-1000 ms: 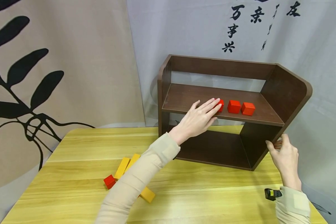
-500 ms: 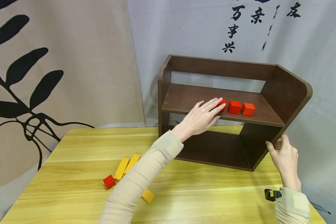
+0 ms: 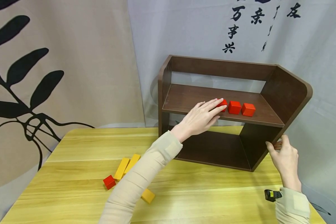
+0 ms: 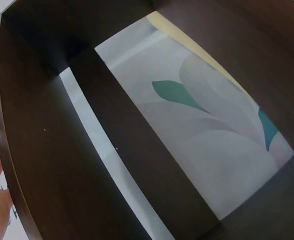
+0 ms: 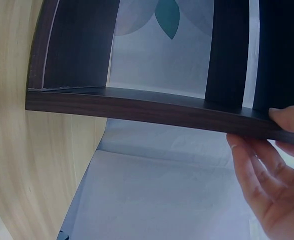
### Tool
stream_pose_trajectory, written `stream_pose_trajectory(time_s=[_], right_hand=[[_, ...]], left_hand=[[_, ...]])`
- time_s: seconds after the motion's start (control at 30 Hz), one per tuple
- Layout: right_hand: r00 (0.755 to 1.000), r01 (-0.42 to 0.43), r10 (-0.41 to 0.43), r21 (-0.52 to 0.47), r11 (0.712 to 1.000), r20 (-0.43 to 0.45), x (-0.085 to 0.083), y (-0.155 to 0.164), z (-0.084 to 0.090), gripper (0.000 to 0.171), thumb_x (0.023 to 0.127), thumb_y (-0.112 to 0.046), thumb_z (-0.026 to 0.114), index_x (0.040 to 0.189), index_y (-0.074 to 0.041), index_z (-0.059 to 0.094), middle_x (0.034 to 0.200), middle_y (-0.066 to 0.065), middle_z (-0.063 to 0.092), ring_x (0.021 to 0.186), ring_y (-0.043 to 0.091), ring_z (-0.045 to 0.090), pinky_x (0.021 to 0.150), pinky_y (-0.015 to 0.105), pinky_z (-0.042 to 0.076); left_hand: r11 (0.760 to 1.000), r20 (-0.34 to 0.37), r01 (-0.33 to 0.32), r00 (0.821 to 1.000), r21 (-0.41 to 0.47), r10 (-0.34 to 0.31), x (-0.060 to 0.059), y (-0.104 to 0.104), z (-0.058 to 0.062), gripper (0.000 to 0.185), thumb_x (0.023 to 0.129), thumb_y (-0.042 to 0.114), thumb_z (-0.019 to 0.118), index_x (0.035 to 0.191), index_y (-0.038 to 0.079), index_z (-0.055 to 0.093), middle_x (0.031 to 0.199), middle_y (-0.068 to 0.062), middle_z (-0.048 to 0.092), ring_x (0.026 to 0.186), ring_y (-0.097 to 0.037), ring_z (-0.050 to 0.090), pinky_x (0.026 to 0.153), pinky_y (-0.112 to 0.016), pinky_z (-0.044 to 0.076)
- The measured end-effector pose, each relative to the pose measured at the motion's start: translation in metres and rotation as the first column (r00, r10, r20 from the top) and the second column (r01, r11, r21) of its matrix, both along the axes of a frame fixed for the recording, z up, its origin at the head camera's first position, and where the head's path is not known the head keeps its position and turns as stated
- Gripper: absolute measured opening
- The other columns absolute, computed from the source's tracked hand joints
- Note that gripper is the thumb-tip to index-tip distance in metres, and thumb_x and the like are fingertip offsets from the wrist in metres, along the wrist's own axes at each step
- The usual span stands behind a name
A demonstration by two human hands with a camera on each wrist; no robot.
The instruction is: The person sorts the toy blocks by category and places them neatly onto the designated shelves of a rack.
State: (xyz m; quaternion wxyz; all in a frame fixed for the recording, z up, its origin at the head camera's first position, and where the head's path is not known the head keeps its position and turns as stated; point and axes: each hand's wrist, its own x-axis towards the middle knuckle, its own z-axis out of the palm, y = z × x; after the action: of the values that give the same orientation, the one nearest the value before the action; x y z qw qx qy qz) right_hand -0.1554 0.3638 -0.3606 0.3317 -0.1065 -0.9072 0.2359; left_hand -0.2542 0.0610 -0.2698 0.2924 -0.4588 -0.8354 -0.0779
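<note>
Head view, flat left hand fingertips touching leftmost red cube, shelf.

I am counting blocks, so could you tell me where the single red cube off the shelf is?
In the head view the red cube lies on the table, left of the left sleeve, touching the near end of a yellow bar.

On the shelf unit, the left part of the upper board is left free, while its right-of-centre part is taken up by three red cubes set in a row, the leftmost touched by the left hand. The lower bay is open from the front. The unit's right side panel is gripped at its edge by the right hand. Well left of the unit, the table is blocked by yellow blocks and a red cube
</note>
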Motion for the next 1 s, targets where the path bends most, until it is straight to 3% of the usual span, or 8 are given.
stream_pose_trajectory(time_s=[0.3, 0.5, 0.63, 0.77, 0.87, 0.93, 1.0], right_hand=[[1.0, -0.007, 0.007, 0.002, 1.0, 0.006, -0.001, 0.0, -0.001, 0.026, 0.087, -0.016, 0.062, 0.096, 0.004, 0.048, 0.09, 0.032, 0.066, 0.082, 0.053, 0.061, 0.064, 0.059, 0.04], [1.0, -0.006, 0.006, 0.0, 1.0, -0.006, -0.001, -0.001, -0.002, 0.026, 0.087, -0.016, 0.062, 0.097, 0.004, 0.048, 0.091, 0.033, 0.066, 0.082, 0.053, 0.061, 0.066, 0.06, 0.041], [1.0, -0.005, 0.005, -0.006, 1.0, -0.007, 0.0, 0.0, -0.002, 0.026, 0.087, -0.016, 0.062, 0.097, 0.004, 0.049, 0.09, 0.033, 0.065, 0.082, 0.054, 0.059, 0.065, 0.06, 0.04], [1.0, 0.0, 0.0, -0.008, 1.0, -0.009, 0.0, 0.0, -0.001, 0.026, 0.087, -0.016, 0.062, 0.097, 0.004, 0.049, 0.09, 0.033, 0.066, 0.081, 0.054, 0.059, 0.065, 0.06, 0.04], [1.0, 0.003, -0.003, -0.012, 1.0, -0.006, 0.0, 0.001, -0.001, 0.026, 0.087, -0.016, 0.062, 0.097, 0.004, 0.049, 0.09, 0.032, 0.065, 0.081, 0.054, 0.059, 0.065, 0.059, 0.04], [1.0, 0.003, -0.003, -0.016, 1.0, -0.005, 0.0, 0.001, -0.001, 0.026, 0.087, -0.016, 0.062, 0.097, 0.004, 0.049, 0.09, 0.032, 0.065, 0.081, 0.054, 0.059, 0.065, 0.059, 0.039], [1.0, 0.001, -0.001, -0.018, 1.0, -0.002, -0.001, 0.001, -0.002, 0.026, 0.087, -0.016, 0.062, 0.097, 0.004, 0.049, 0.09, 0.032, 0.065, 0.081, 0.054, 0.059, 0.064, 0.059, 0.039]], left_hand=[[0.991, -0.043, 0.104, 0.994, 0.083, -0.1, 0.01, -0.017, -0.01, 0.039, 0.098, 0.023, 0.05, 0.137, 0.016, 0.053, 0.144, -0.001, 0.05, 0.135, -0.015, 0.045, 0.111, -0.032, 0.038], [0.97, -0.112, 0.195, 0.977, 0.147, -0.18, 0.023, -0.042, -0.027, 0.035, 0.096, 0.018, 0.054, 0.13, 0.012, 0.058, 0.136, -0.002, 0.057, 0.129, -0.015, 0.052, 0.109, -0.027, 0.04], [0.958, -0.109, 0.219, 0.973, 0.184, -0.202, 0.033, -0.063, -0.04, 0.032, 0.093, 0.016, 0.059, 0.125, 0.01, 0.061, 0.129, -0.003, 0.062, 0.121, -0.015, 0.058, 0.102, -0.026, 0.046], [0.963, -0.02, 0.189, 0.982, 0.193, -0.189, 0.041, -0.091, -0.054, 0.032, 0.091, 0.017, 0.063, 0.123, 0.01, 0.063, 0.123, -0.002, 0.066, 0.113, -0.014, 0.062, 0.096, -0.027, 0.05], [0.969, 0.111, 0.131, 0.981, 0.21, -0.157, 0.046, -0.115, -0.067, 0.033, 0.091, 0.018, 0.063, 0.123, 0.011, 0.062, 0.12, -0.001, 0.067, 0.109, -0.015, 0.063, 0.095, -0.029, 0.051], [0.969, 0.225, 0.084, 0.965, 0.231, -0.137, 0.05, -0.132, -0.077, 0.032, 0.092, 0.018, 0.062, 0.124, 0.011, 0.062, 0.121, -0.002, 0.066, 0.11, -0.016, 0.063, 0.095, -0.031, 0.052], [0.968, 0.344, 0.025, 0.932, 0.248, -0.112, 0.055, -0.149, -0.088, 0.032, 0.094, 0.02, 0.059, 0.125, 0.011, 0.061, 0.122, -0.003, 0.066, 0.112, -0.018, 0.063, 0.096, -0.034, 0.052]])
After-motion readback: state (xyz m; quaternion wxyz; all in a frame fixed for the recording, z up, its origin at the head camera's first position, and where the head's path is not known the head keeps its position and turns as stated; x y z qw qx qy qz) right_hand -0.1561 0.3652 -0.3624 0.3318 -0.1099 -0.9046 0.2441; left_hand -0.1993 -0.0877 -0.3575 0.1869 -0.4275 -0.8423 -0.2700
